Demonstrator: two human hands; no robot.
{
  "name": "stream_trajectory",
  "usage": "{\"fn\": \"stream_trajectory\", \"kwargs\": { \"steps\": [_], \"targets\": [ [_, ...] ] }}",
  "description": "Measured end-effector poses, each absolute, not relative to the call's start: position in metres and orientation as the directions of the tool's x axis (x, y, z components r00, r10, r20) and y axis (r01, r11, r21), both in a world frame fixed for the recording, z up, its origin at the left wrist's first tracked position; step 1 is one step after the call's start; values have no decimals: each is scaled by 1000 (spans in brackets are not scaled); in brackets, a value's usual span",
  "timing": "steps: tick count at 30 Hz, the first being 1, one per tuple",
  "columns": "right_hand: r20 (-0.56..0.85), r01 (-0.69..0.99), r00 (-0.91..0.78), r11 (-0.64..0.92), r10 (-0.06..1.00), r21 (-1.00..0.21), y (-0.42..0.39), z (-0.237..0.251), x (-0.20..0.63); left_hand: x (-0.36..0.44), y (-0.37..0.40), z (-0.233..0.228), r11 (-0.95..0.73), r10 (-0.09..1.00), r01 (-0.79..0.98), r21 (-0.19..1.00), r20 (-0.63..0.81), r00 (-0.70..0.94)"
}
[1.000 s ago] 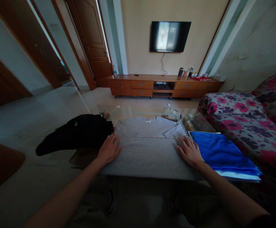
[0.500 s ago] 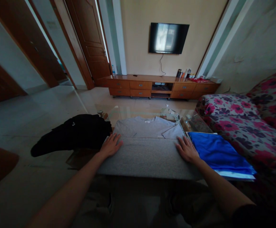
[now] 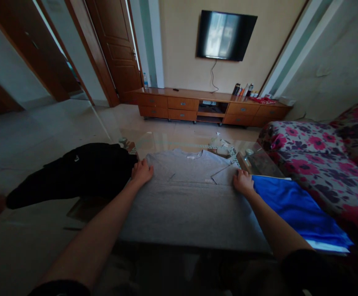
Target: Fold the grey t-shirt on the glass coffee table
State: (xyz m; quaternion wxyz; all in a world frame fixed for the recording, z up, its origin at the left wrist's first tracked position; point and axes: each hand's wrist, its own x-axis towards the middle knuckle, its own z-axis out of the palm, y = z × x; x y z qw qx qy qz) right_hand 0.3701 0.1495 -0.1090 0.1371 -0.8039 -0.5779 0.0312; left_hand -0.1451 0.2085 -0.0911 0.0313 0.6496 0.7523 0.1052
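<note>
While the grey T-shirt point(image 3: 191, 193) lies spread flat on the glass-topped bench point(image 3: 166, 144), its collar pointing away from the person and its lower part folded up over the body, both hands are set at its two side edges near the fold line. The left hand point(image 3: 142, 172) is placed on the shirt's left edge, fingers curled down onto the cloth; whether the edge is pinched in its grip or only pressed cannot be told. The right hand point(image 3: 243, 182) is laid on the right edge, just below the folded-in sleeve, knuckles up and fingers bent over the fabric; here too the grip cannot be made out as clenched or released. Both forearms are stretched forward over the near part of the shirt. A black garment point(image 3: 74, 172) is heaped just beside the left hand, touching the shirt's left side and hanging past the bench edge. A folded blue garment point(image 3: 296, 205) is seen just right of the right hand, resting on a white sheet. A flowered sofa point(image 3: 314, 156) stands to the right, and a wooden cabinet point(image 3: 210, 107) runs along the far wall under a wall-mounted television point(image 3: 225, 36).
</note>
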Motion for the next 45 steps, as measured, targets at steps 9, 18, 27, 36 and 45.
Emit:
{"fn": "stream_trajectory", "kwargs": {
  "steps": [9,18,27,36,45],
  "targets": [
    [52,914,362,-344,931,-216,214,-111,374,-152,270,-108,110,965,958,264,204,-167],
    [173,927,342,-301,924,-223,247,-119,385,-153,303,-112,84,963,927,367,208,-169],
    [328,928,160,-29,931,-372,238,-97,383,-148,299,-95,-13,971,926,377,226,-78],
    [469,870,21,215,883,-444,159,-21,367,-158,229,-19,-196,919,921,337,391,52],
    [419,869,-101,285,902,-405,19,-27,416,-228,77,6,-403,899,819,408,347,269]
  ]
}}
